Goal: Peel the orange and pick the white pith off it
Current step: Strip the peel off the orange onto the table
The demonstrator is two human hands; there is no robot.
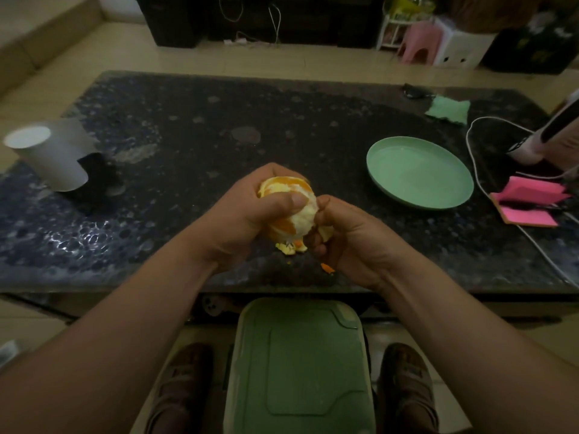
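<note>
A mostly peeled orange (289, 208), round, pale with white pith and showing bright orange patches, is gripped in the left hand (247, 214) above a dark speckled table (156, 136). The right hand (354, 242) pinches its right side. Small torn peel scraps (289, 248), orange and white, lie on the table just below it.

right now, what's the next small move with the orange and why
Probably draw the right hand down and away to strip the peel flap it pinches: the left hand grips the orange, and white pith and some peel cover its lower side.
</note>
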